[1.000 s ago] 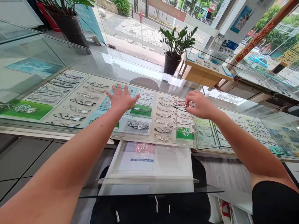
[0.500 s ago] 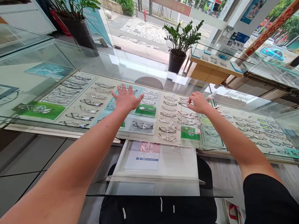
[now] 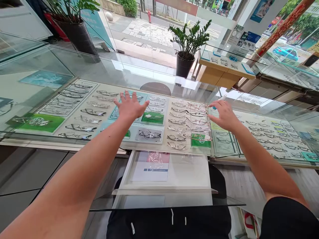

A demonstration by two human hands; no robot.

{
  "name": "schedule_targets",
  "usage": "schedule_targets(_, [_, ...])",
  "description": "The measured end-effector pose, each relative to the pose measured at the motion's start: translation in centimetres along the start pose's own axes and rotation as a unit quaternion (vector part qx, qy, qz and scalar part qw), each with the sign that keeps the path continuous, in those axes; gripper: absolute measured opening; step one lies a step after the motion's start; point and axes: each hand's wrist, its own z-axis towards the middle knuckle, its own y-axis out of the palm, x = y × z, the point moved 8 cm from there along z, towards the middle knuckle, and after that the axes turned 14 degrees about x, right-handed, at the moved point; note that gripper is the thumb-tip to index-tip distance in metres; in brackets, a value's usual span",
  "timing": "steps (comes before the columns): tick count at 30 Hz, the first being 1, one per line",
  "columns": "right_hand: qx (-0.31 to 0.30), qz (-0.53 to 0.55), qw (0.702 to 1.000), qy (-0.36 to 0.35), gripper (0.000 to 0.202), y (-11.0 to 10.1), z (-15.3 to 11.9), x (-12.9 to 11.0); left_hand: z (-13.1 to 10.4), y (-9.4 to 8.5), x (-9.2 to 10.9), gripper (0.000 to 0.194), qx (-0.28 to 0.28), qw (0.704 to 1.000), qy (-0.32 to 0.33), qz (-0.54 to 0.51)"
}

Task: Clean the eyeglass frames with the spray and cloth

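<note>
My left hand (image 3: 130, 107) is spread palm down on or just over the glass countertop, above a teal tray (image 3: 116, 113) and a green card (image 3: 152, 117); it holds nothing. My right hand (image 3: 223, 114) is further right, thumb and fingers apart with nothing visible between them. Right beyond its fingers lies a small white bottle (image 3: 222, 98), with a bit of blue near the fingertips. Under the glass, rows of eyeglass frames (image 3: 177, 115) lie on a pale display surface. Dark glasses (image 3: 150, 134) rest on a light panel between my two arms.
An open white drawer (image 3: 186, 172) juts out below the counter, holding papers (image 3: 151, 172). Glass edges run along the counter front. Potted plants (image 3: 185, 56) and a wooden display table (image 3: 219, 74) stand beyond.
My right hand has moved right, from over the glasses toward the white bottle, and its fingers have opened. My left hand stays spread in about the same place. The view has shifted slightly.
</note>
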Motion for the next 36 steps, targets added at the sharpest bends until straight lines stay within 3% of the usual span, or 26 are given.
schedule_targets(2, [0.035,-0.020,0.999,0.033,0.040,-2.1,-4.1,1.9,0.0,0.0,0.0,0.113,0.000,1.000,0.000,-0.001])
schedule_targets(5, [0.056,-0.080,0.986,0.136,0.047,-3.5,-11.7,7.1,0.0,0.0,0.0,0.114,-0.003,1.000,-0.003,0.000])
schedule_targets(8, [0.042,-0.133,0.957,0.253,0.067,-3.0,-18.7,12.4,-0.2,-0.2,0.2,0.114,-0.012,1.000,-0.008,0.006])
schedule_targets(11, [0.028,-0.131,0.943,0.306,0.085,-1.6,-22.3,14.6,-0.6,-0.4,0.5,0.112,-0.025,1.000,-0.012,0.013])
schedule_targets(17, [-0.011,-0.110,0.935,0.336,0.097,-0.5,-22.0,14.8,-0.3,-0.5,1.0,0.104,-0.013,1.000,0.002,0.015])
schedule_targets(20, [-0.021,-0.106,0.936,0.334,0.099,-0.6,-21.5,14.8,-0.6,-1.1,1.2,0.083,0.037,0.999,-0.003,0.003])
schedule_targets(23, [-0.034,-0.099,0.937,0.334,0.102,-0.3,-21.5,14.8,-2.4,-1.9,1.3,0.067,0.061,0.998,-0.023,-0.004])
schedule_targets(30, [-0.026,-0.077,0.944,0.319,0.103,0.9,-21.7,16.1,-8.7,-1.9,2.3,0.087,0.009,0.998,0.053,0.041])
schedule_targets(36, [-0.016,-0.071,0.948,0.310,0.101,1.5,-21.8,16.8,-11.4,-2.7,2.4,0.085,0.011,0.997,0.060,0.047])
